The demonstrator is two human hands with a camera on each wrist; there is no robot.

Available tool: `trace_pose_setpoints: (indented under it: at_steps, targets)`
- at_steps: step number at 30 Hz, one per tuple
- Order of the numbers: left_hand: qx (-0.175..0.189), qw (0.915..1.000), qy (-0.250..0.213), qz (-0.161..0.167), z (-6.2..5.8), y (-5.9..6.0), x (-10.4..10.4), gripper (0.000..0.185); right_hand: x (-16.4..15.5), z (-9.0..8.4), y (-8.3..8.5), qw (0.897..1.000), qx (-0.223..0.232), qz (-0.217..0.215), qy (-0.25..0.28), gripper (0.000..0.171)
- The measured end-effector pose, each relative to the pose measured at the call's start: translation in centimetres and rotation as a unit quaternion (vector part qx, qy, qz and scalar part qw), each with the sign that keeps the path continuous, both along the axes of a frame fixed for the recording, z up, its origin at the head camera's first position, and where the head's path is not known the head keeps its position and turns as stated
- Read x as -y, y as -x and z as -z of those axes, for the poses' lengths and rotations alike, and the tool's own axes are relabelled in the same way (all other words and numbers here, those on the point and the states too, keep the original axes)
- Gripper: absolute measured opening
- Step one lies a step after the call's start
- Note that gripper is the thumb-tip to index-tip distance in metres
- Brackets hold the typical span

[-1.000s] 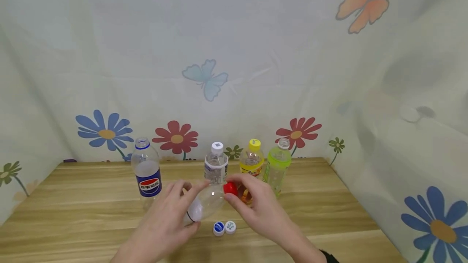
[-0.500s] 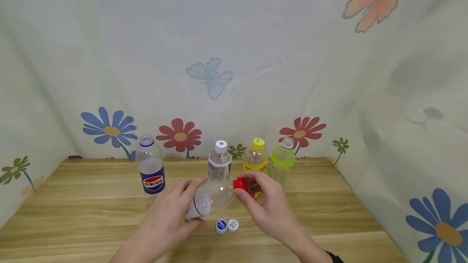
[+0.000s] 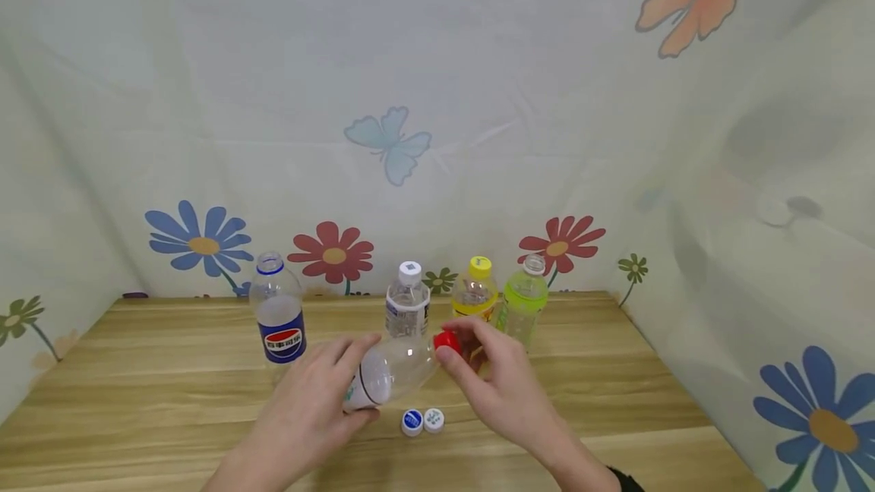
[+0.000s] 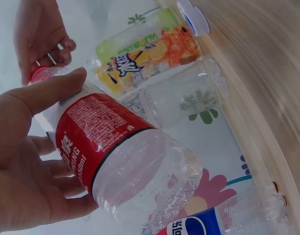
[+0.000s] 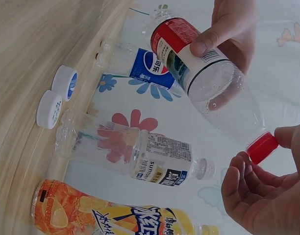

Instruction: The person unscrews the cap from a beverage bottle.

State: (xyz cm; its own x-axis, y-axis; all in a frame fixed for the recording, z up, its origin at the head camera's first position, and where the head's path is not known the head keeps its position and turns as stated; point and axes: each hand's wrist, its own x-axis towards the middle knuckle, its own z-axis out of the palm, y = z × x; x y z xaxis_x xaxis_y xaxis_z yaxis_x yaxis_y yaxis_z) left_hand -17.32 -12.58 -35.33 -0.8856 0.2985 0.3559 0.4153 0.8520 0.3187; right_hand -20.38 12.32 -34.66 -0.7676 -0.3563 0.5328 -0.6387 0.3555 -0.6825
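My left hand [image 3: 307, 405] grips a clear plastic water bottle [image 3: 405, 367] round its body. The red and white label [image 4: 98, 125] shows between thumb and fingers in the left wrist view. The bottle is held tilted above the table, its neck pointing right and up in the head view. A red cap [image 5: 262, 148] sits at the bottle's mouth. My right hand [image 3: 504, 386] pinches this cap, thumb on one side and fingertips on the other. Below the bottle, a blue-printed cap [image 3: 412, 422] and a white cap with green print [image 3: 434, 421] lie side by side.
Behind the hands stand an uncapped Pepsi bottle [image 3: 282, 321] at left and a white-capped clear bottle [image 3: 408, 302] in the middle. A yellow-capped tea bottle [image 3: 476, 294] and an uncapped green-labelled bottle [image 3: 525, 302] are to the right. A flowered cloth [image 3: 437, 196] surrounds the wooden table [image 3: 615, 401].
Over the last second both hands have moved slightly right and up with the water bottle. My right hand stays at the red cap; the standing bottles and loose caps have not moved.
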Motion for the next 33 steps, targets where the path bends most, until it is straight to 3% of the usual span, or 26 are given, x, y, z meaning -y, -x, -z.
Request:
trace_pose_setpoints:
  at_steps: [12,22,33]
  targets:
    - [0.014,0.9999,-0.002,-0.005,-0.19,-0.03,0.23,0.084,0.02,0.09,0.22,1.000,-0.018,-0.011,-0.003,0.016]
    - [0.004,1.0000,0.004,0.003,0.04,-0.13,0.31,0.085,-0.20,0.16,-0.08,1.000,0.000,-0.009,-0.008,0.018]
    - [0.016,0.9999,0.003,0.004,-0.08,0.08,0.21,0.084,-0.32,0.27,0.22,1.000,-0.022,-0.018,-0.003,0.014]
